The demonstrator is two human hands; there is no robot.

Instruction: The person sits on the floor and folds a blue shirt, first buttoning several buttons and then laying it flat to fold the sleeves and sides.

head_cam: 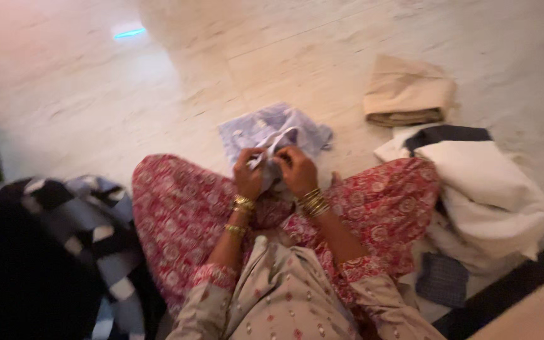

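left hand (249, 174): grip pinching pale blue patterned cloth (272, 135) | right hand (297, 170): grip pinching the same edge | cloth: on marble floor (221, 63) before crossed knees, likely light, soft, limp; best taken at hem | nearby: folded beige cloth (407, 94), white pile (486, 189)
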